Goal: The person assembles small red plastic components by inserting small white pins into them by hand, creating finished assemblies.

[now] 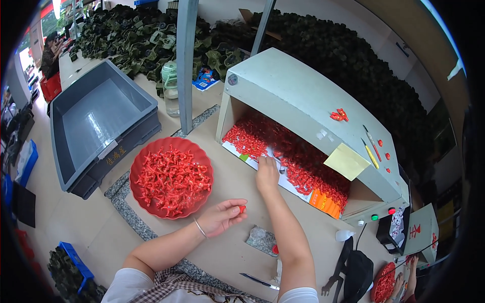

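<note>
My left hand [225,217], a silver bangle on its wrist, pinches a small red plastic piece [242,208] over the table, right of a red scalloped bowl [133,190]. The bowl holds a heap of similar red pieces [174,179]. Reaching to the front edge of an open-fronted pale box [303,93] is my right hand [267,172]. Its fingers are bent together at many small red pieces [310,174] spread inside on printed sheets; what they hold, if anything, is hidden. Below, a small stone slab [262,241] with a clear cup lies between my forearms.
A grey crate [96,121] stands at the left, near a water bottle [171,91] and a metal post [186,65]. Dark green parts [131,40] are piled behind. Craft knives [371,151] and a yellow note [347,161] are on the box. A pen [258,281] lies near me.
</note>
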Demonstrator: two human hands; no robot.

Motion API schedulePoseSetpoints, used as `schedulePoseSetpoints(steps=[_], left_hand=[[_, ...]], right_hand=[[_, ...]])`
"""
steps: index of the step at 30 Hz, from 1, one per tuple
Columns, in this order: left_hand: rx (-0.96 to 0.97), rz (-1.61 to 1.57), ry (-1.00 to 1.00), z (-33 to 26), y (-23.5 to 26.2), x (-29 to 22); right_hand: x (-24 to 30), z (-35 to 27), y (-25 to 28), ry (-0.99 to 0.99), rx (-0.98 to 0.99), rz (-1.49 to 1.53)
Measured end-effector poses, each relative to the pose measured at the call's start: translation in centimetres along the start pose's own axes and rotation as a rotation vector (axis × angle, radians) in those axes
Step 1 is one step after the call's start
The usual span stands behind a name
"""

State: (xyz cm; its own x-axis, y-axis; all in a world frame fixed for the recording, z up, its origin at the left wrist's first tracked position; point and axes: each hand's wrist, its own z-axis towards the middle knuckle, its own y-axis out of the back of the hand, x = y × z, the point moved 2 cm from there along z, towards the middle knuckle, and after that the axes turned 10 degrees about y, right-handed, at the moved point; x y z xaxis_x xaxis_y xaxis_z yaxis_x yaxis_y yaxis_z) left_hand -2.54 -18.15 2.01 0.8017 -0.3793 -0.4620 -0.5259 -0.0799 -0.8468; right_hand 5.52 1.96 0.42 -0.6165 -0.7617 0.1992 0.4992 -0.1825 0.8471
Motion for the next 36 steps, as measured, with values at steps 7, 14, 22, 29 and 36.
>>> schedulePoseSetpoints(steps=[7,14,22,29,36], left_hand=[[0.010,0.124,0.087,-0.2,0.3,0.0],[0.067,0.218,0.042,-0.7,-0.7,0.4],[0.073,0.600,0.006,-1.2,-2.9,3.4],[0.091,0.861,-0.045,-2.1,-4.6,5.1],[0.150,0.837,-0.156,-4.2,-5.1,6.7]], right_hand=[[-1.9,-1.5,3.9,-0.449,0.052,0.736],[1.8,-9.1,13.2,-0.680,-0.037,1.461],[6.7,-16.3,16.5,-0.832,-0.008,1.651],[9.1,-20.1,15.9,-0.870,0.036,1.733],[10.3,-21.8,17.0,-0.849,0.090,1.793]])
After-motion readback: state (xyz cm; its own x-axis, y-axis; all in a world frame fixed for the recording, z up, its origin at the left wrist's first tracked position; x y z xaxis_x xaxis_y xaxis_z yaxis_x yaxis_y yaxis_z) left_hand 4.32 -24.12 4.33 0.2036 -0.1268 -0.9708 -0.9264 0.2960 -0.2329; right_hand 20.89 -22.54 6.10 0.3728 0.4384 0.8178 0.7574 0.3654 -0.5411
